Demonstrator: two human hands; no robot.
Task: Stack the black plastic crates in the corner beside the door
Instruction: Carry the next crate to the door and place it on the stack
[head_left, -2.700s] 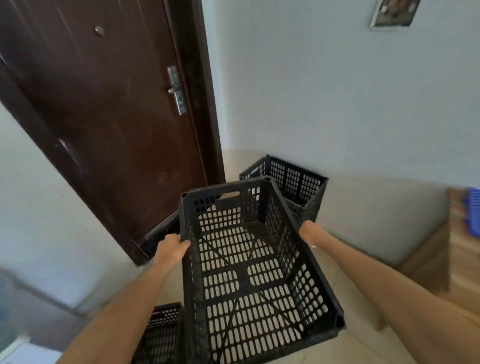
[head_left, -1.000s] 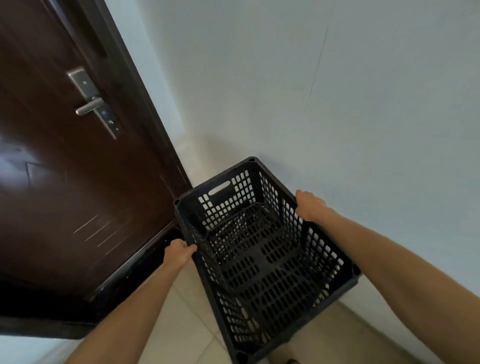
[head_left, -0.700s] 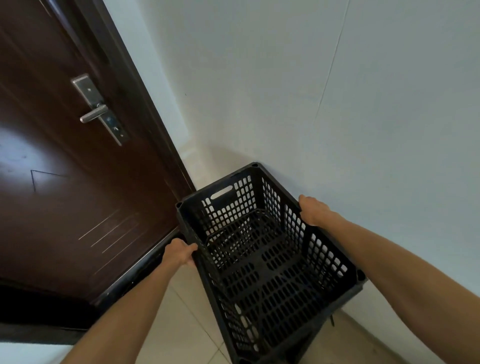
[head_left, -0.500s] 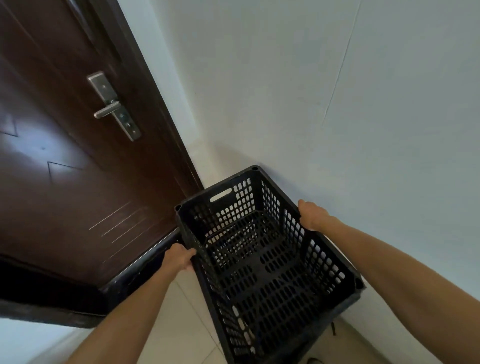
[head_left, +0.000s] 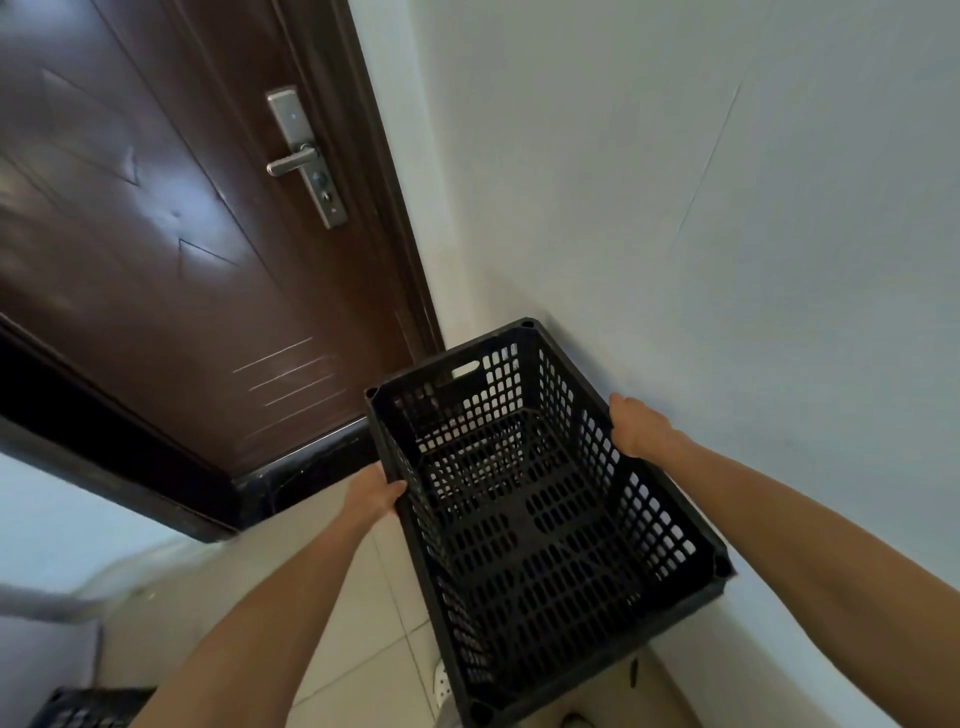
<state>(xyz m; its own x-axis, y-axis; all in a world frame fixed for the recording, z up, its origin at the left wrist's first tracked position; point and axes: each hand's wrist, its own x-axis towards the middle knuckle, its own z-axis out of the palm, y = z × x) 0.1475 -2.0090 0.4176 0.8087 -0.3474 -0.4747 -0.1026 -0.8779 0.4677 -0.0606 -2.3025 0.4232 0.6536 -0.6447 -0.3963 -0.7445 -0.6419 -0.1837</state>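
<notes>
I hold an empty black plastic crate (head_left: 540, 525) with slotted walls, in the corner between the dark door and the pale wall. My left hand (head_left: 374, 496) grips its left long rim. My right hand (head_left: 636, 423) grips the right rim, close to the wall. Through the slotted floor a second crate shows right underneath, its outline hidden; I cannot tell whether the two touch. The corner of another black crate (head_left: 85, 709) shows on the floor at the bottom left.
A dark brown door (head_left: 171, 249) with a metal lever handle (head_left: 293, 161) fills the upper left, with a black threshold (head_left: 306, 462) at its foot. The pale wall (head_left: 727, 208) runs along the right. Beige floor tiles (head_left: 234, 587) lie between.
I have carried the crate from the middle of the room into the corner. Over the last second it has sunk slightly and the view has swung left, showing more door and floor.
</notes>
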